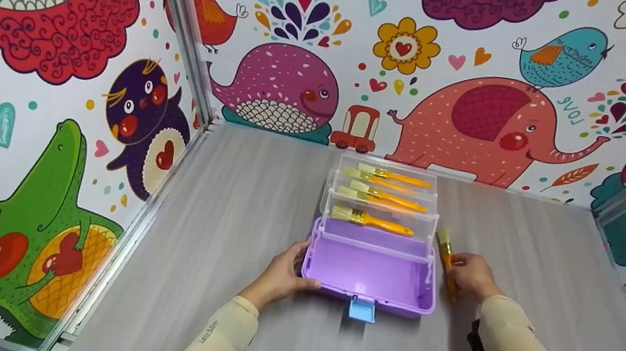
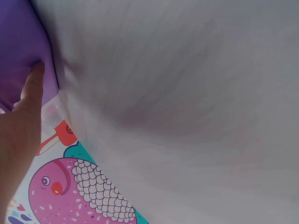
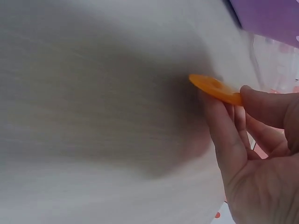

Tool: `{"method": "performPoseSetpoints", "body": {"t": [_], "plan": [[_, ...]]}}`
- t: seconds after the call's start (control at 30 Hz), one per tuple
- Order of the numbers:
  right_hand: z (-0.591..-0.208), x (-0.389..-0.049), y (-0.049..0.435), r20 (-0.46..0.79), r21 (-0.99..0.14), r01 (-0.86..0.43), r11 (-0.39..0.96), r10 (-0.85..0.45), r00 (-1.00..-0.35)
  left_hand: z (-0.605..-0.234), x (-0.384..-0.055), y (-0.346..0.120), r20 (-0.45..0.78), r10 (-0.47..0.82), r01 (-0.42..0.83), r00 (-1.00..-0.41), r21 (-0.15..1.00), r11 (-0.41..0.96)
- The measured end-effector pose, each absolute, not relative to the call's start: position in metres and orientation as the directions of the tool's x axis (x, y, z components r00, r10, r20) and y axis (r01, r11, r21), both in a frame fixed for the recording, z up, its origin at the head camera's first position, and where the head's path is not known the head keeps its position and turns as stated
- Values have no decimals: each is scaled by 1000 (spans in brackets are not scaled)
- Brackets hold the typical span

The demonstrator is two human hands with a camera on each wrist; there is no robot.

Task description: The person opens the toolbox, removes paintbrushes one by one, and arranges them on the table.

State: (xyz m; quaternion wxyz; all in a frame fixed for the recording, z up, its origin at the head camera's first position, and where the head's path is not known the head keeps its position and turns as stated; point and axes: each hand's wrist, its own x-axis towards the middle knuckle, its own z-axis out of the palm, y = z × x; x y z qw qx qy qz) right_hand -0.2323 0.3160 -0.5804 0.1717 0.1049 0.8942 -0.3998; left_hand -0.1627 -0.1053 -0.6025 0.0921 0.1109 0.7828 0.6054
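Note:
A purple toolbox (image 1: 404,308) stands unlatched, its clear tiered trays (image 1: 332,193) spread out behind the bare purple base. My left hand (image 1: 282,275) holds the box at its front left corner, thumb by the front rim and fingers along the side. In the left wrist view one finger (image 2: 33,86) touches the purple wall. To the right of the box, my right hand (image 1: 473,274) pinches a paintbrush by its orange handle (image 3: 217,88), pale bristles pointing away from me. Several similar paintbrushes (image 1: 389,224) lie crosswise in the trays, bristles to the left.
A light blue latch (image 1: 362,310) hangs from the box's front. Grey wood-grain tabletop (image 1: 209,216) surrounds the box. Printed cartoon panels rise at the back and sides, with a metal frame post (image 1: 186,29) at the left corner. Something small and black (image 1: 475,338) shows under the right wrist.

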Motion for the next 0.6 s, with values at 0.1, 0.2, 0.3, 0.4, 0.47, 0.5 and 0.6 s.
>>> {"method": "performPoseSetpoints", "body": {"t": [0.1,0.2,0.3,0.4,0.47,0.5,0.6], "plan": [[-581,-233,315,-397,-664,330,671,57,-916,-601,-162,-105,-16,283,60,-959,965,256],[-580,-232,315,-399,-660,330,675,57,-915,-600,-161,-105,-25,280,53,-960,963,265],[-580,-231,314,-398,-658,330,677,59,-915,-599,-161,-105,-23,278,55,-960,961,271],[-579,-230,313,-397,-657,334,676,66,-915,-600,-162,-104,-27,275,49,-961,963,265],[-579,-229,313,-393,-659,332,675,67,-917,-600,-161,-104,-29,273,45,-962,965,260],[-579,-229,313,-393,-660,334,673,69,-917,-600,-161,-104,-32,272,41,-962,965,257],[-578,-227,312,-393,-661,340,669,78,-916,-599,-161,-104,-39,267,32,-963,966,256]]}}
